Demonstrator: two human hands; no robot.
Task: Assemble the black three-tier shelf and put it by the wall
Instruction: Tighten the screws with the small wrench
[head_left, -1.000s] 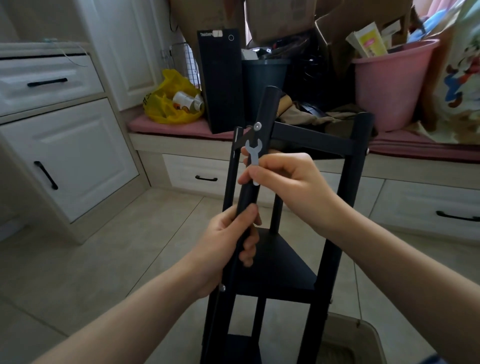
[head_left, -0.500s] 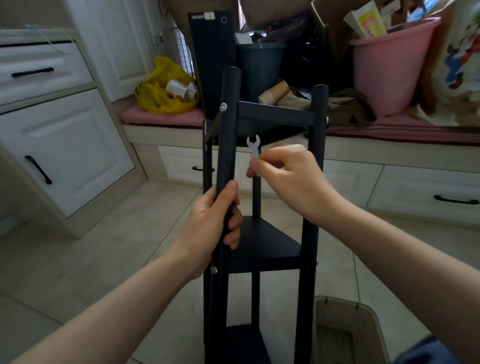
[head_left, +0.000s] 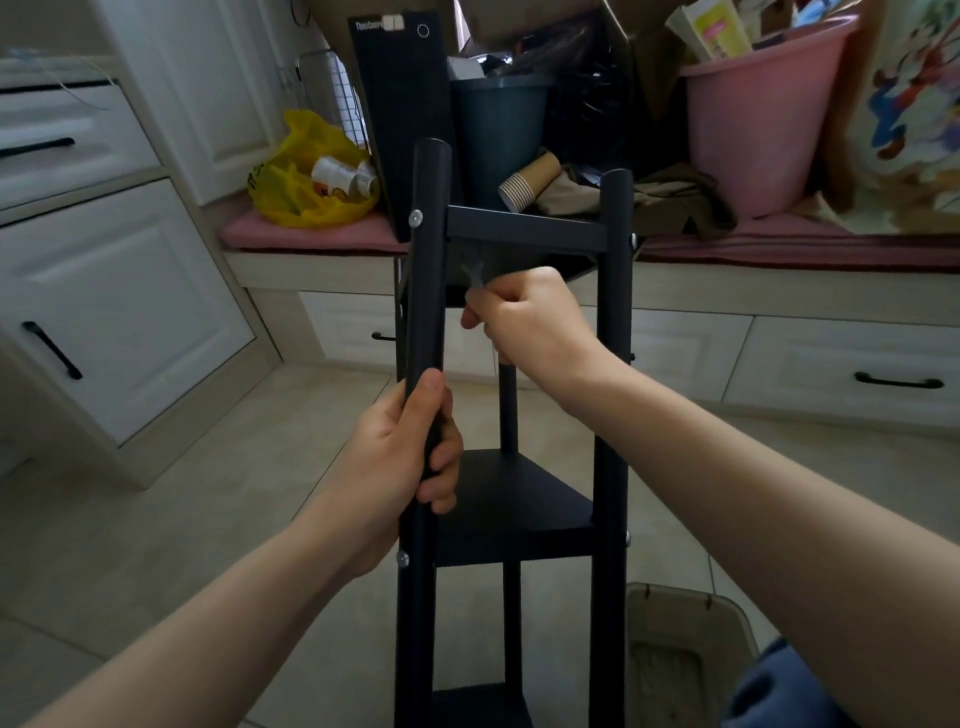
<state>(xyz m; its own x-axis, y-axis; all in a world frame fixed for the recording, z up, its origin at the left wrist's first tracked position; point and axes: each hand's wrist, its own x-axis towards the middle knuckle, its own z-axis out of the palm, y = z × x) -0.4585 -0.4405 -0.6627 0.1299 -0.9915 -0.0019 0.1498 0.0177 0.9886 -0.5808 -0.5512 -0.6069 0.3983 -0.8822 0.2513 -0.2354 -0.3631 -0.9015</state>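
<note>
While left grip (head_left: 400, 457) clasps a post (head_left: 428, 260), right grip (head_left: 530, 317) pinching a spanner (head_left: 474, 274), shelf (head_left: 514, 499) seems stiff, light; carry by posts.

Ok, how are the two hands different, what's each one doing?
The left hand wraps round the front post, while the right hand pinches a small grey wrench. The left hand sits lower, just above the middle tier; the right hand is higher, just under the top tier. Both have curled fingers and are busy at the black shelf.
</note>
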